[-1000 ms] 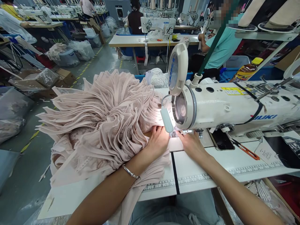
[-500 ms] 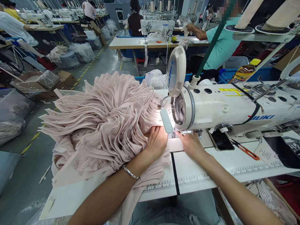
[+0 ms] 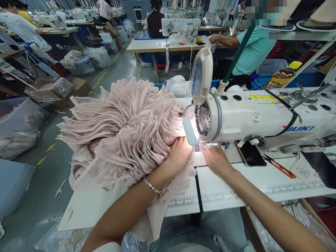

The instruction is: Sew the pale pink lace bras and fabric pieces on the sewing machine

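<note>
A large ruffled heap of pale pink fabric (image 3: 131, 122), with lace parts, lies on the left of the sewing machine (image 3: 241, 112), and some of it hangs over the table's front edge. My left hand (image 3: 181, 154) is closed on the pink fabric beside the lit needle area, fingers curled and partly hidden. Close to the needle area on the other side is my right hand (image 3: 216, 159), its fingers pressed together at the presser foot. What they pinch is too small to make out. A small grey lamp (image 3: 189, 132) hides part of the needle area.
On the table (image 3: 223, 189), right of my hand, lie a phone (image 3: 252, 154), orange-handled scissors (image 3: 282, 167) and a paper tag (image 3: 303, 170). A drink bottle (image 3: 282, 77) stands behind the machine. A person in a teal shirt (image 3: 257, 49) works at the table ahead.
The whole view has shifted slightly, so the scene sits further right. Both hands stay by the needle area. The hanging fabric below my left forearm has shifted, its lower end now showing.
</note>
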### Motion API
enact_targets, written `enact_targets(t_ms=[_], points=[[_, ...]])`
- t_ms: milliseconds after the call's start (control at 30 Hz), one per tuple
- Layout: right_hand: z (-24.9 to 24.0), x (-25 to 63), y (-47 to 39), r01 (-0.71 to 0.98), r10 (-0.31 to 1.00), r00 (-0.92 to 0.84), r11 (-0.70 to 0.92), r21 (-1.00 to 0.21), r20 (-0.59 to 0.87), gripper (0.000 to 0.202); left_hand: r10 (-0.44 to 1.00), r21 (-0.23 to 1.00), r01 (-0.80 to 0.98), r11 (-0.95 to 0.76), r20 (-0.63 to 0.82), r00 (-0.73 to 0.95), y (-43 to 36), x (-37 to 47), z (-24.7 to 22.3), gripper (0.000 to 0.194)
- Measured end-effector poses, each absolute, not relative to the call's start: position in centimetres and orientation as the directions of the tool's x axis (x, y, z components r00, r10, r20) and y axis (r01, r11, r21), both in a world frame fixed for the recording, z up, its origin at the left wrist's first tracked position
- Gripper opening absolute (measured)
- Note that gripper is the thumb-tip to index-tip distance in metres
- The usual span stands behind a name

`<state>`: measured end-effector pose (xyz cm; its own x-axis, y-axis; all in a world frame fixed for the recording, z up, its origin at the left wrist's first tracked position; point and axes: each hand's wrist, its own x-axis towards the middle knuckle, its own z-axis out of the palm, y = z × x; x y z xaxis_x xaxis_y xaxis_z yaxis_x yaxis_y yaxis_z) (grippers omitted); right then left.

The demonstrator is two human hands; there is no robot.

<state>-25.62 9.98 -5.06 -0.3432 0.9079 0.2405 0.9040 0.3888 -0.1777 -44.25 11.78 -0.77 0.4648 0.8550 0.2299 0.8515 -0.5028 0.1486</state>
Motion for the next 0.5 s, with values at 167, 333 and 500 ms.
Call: enact_targets(t_ms=[167,333,500], points=[[-5.0,-27.7,8.5,0.573,0.631,-0.644,0.772,-0.275,0.432,0.028,0.612,-0.231,0.759,-0.609,0.471,0.635,6.0,-48.2,0.9,0.021],[-4.2,-27.8,8.0,0.519,0.664,-0.668,0.739,-0.429,0.337,0.022,0.696,-0.383,0.836,-0.393,0.471,0.542,3.2,-51.9,1.4,0.031],[-3.1,-25.6,7.5,0.395,0.779,-0.601,0.483,-0.782,0.178,0.016,0.737,-0.132,0.744,-0.655,0.106,0.668,3.8,-51.1,3.1,0.039]])
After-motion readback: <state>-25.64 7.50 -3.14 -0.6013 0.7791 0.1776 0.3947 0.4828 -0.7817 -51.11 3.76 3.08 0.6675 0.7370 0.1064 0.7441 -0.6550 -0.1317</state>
